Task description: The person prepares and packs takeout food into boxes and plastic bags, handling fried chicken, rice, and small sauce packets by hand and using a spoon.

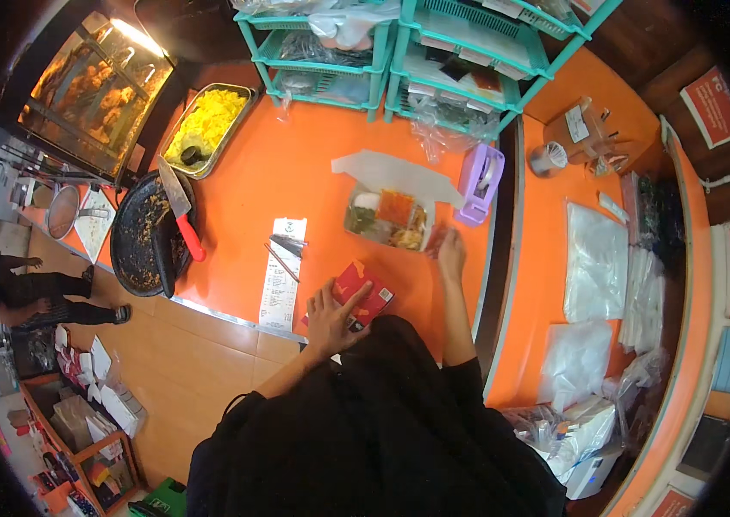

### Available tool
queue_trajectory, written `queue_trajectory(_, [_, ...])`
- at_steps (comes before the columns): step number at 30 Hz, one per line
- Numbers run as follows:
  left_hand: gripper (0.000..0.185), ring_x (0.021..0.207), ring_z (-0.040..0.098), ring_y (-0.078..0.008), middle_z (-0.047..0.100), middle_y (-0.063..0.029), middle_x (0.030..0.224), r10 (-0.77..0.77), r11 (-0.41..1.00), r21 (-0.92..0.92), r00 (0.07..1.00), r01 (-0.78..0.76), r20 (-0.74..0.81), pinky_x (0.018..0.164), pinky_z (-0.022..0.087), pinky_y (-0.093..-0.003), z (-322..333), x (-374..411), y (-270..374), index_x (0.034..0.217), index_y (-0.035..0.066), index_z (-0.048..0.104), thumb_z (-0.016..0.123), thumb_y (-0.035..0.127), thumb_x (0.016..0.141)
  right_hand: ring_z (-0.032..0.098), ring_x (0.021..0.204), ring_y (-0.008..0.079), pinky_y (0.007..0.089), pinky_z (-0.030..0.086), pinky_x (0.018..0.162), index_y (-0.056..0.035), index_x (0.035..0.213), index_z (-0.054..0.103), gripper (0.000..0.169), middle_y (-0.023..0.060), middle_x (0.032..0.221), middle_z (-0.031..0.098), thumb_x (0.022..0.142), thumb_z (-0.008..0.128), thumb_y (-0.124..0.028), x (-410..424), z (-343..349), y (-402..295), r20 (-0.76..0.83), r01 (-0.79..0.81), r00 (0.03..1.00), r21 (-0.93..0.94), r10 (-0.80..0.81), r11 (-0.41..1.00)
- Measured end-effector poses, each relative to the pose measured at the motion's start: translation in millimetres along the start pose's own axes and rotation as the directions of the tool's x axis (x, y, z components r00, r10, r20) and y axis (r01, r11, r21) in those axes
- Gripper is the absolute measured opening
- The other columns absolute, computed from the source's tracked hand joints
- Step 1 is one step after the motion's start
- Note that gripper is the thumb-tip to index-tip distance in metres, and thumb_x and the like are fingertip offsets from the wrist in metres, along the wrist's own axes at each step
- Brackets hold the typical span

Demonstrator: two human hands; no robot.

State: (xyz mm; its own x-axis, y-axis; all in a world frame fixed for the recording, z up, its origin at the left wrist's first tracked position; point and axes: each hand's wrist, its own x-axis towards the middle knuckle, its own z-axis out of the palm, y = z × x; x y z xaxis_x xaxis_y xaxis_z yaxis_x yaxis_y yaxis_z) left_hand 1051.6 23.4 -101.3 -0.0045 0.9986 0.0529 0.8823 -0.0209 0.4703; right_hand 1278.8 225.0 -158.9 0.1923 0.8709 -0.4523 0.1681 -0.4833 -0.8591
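Note:
On the orange counter, my left hand [336,318] rests with spread fingers on a closed red printed box [365,291]. My right hand [450,253] is at the right side of an open paper food box [371,242], with a small reddish, blurred item at its fingertips. Inside that box lie a red-orange packet [395,207], something white, green leaves and browned food. Its pale lid stands raised on the far side. Left of the red box lies a long printed receipt [279,284] with a thin dark pen [282,263] across it.
A purple tape dispenser [480,184] stands beyond my right hand. To the left are a stone mortar [139,239] with a red-handled cleaver [177,200] across its rim, and a tray of yellow food [208,129]. Teal racks [326,64] stand behind. Another person [35,284] is at far left.

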Motion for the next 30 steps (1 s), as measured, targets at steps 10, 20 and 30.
queue_trajectory(10, [0.089, 0.126, 0.042, -0.0394, 0.045, -0.0229, 0.134, -0.069, 0.991, -0.116, 0.997, 0.066, -0.029, 0.096, 0.036, -0.0517, 11.8, 27.4, 1.3, 0.141, 0.041, 0.051, 0.084, 0.042, 0.058, 0.067, 0.074, 0.0227, 0.0373, 0.052, 0.070, 0.0040, 0.081, 0.070, 0.024, 0.0075, 0.079, 0.069, 0.091, 0.063, -0.017, 133.5, -70.5, -20.8, -0.231, 0.250, 0.951, 0.172, -0.207, 0.953])
queue_trajectory(20, [0.090, 0.120, 0.045, -0.0371, 0.046, -0.0188, 0.126, -0.162, 0.962, -0.225, 0.987, 0.156, -0.008, 0.095, 0.037, -0.0520, 10.3, 49.0, 8.6, 0.137, 0.042, 0.054, 0.086, 0.042, 0.053, 0.066, 0.090, 0.0436, 0.0494, 0.052, 0.079, -0.0003, 0.091, 0.071, 0.027, 0.0261, 0.091, 0.066, 0.079, 0.068, -0.024, 73.9, -58.8, 1.4, -0.478, 0.068, 0.724, -0.669, -0.498, 0.740])
queue_trajectory(30, [0.090, 0.121, 0.043, -0.0383, 0.044, -0.0202, 0.123, -0.291, 0.930, -0.246, 0.956, 0.273, -0.041, 0.094, 0.038, -0.0550, 0.1, 46.0, 17.0, 0.138, 0.039, 0.052, 0.087, 0.041, 0.055, 0.048, 0.090, 0.0200, 0.0340, 0.044, 0.082, -0.0055, 0.078, 0.069, 0.025, 0.0029, 0.085, 0.044, 0.082, 0.080, -0.028, -105.5, 18.1, -2.2, 0.395, 0.604, 0.782, -0.288, -0.482, 0.743])
